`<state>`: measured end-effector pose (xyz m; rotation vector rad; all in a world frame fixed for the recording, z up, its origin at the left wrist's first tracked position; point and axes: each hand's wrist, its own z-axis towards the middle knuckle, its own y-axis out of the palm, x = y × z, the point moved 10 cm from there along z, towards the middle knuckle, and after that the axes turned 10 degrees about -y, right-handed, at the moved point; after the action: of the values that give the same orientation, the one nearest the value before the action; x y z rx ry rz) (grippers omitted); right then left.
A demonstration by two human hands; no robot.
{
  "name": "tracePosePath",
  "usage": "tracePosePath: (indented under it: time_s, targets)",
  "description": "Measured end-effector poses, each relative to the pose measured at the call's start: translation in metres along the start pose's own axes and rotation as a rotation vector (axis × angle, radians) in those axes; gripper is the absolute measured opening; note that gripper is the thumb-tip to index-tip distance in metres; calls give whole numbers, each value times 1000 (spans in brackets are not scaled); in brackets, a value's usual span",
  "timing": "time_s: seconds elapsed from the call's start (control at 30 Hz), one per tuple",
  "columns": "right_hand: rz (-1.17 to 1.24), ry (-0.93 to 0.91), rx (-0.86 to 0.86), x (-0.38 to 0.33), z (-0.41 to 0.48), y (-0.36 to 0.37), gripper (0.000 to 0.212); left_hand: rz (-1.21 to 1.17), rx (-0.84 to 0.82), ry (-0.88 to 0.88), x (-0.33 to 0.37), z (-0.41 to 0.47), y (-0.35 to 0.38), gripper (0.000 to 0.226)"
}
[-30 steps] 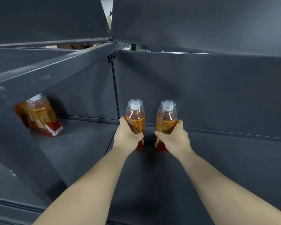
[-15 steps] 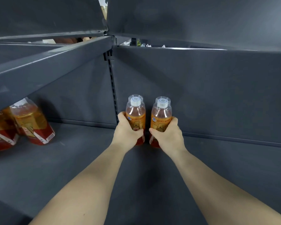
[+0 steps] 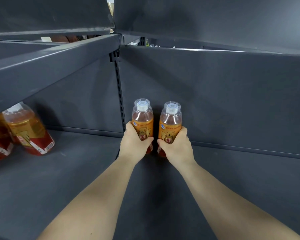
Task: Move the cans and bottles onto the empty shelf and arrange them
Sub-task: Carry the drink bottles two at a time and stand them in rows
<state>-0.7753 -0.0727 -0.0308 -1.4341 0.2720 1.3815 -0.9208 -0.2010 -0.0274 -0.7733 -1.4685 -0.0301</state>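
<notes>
1. Our left hand (image 3: 134,144) curls around the label of the left bottle (image 3: 142,121).
2. Our right hand (image 3: 177,147) grips the right bottle (image 3: 171,123) the same way.
3. Both bottles are upright, just beside each other, at the back edge of the shelf (image 3: 241,174); our hands hide their bases.
4. The other bottles (image 3: 29,130) are near the shelf's left edge, well apart.

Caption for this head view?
Left hand grips the left bottle, right hand the right bottle, upright, deep in the shelf.
</notes>
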Motion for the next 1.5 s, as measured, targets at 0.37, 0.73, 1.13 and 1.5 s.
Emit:
tracePosePath:
  time_s: [0.37,0.73,1.13,1.5]
  targets:
    - [-4,2,31,-1,7,4,66,-73,-56,-5,1,8,-1,68]
    - [-24,9,42,1,7,6,70,-79,-67,0,1,7,1,66]
    - [-42,8,37,0,7,7,74,-55,-58,-4,-6,10,4,71]
    - [19,75,-7,1,-1,6,88,-116,-66,-57,-16,8,6,81]
